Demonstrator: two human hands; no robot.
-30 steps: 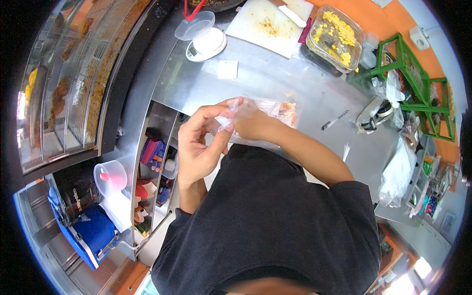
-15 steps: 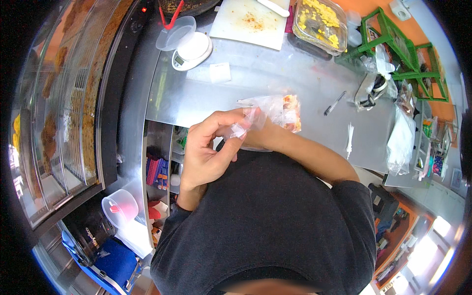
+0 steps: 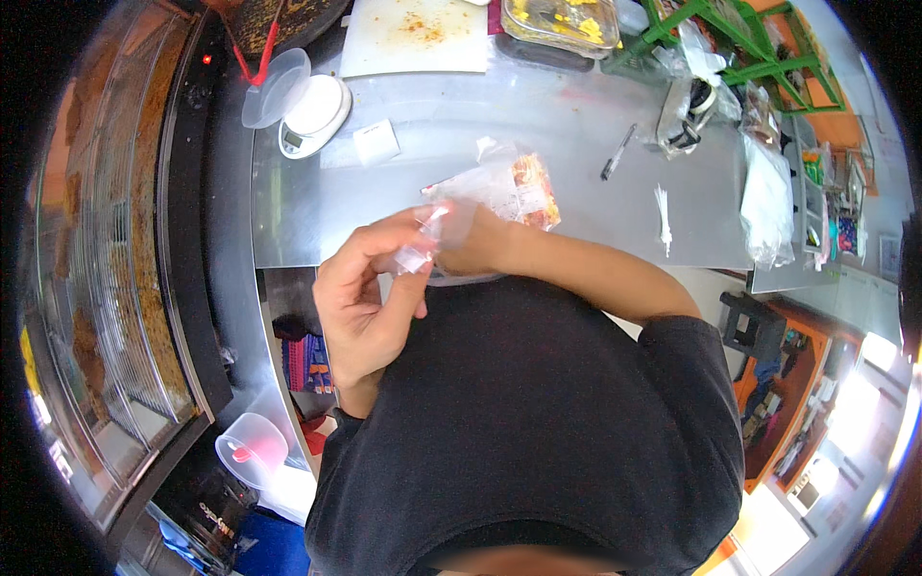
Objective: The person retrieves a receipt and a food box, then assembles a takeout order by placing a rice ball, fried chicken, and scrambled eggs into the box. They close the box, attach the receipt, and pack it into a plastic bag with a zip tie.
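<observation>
Both hands hold a clear plastic bag (image 3: 499, 187) with orange food in its far end, just above the near edge of a steel counter (image 3: 317, 206). My left hand (image 3: 370, 293) pinches the bag's crumpled near end between thumb and fingers. My right hand (image 3: 471, 245) grips the same bag from the right, its fingers partly hidden under the plastic. My black shirt hides what lies below the hands.
On the counter stand a white kitchen scale (image 3: 312, 115) with a clear lid (image 3: 274, 86), a small white paper (image 3: 376, 144), a white cutting board (image 3: 418, 34), a tub of yellow food (image 3: 562, 19), a black pen (image 3: 617, 152) and plastic bags (image 3: 768, 197). A glass display case (image 3: 106, 240) runs along the left.
The view has shifted so the counter sits higher and larger. Both hands stay on the bag, and the left fingers have worked further along its near end.
</observation>
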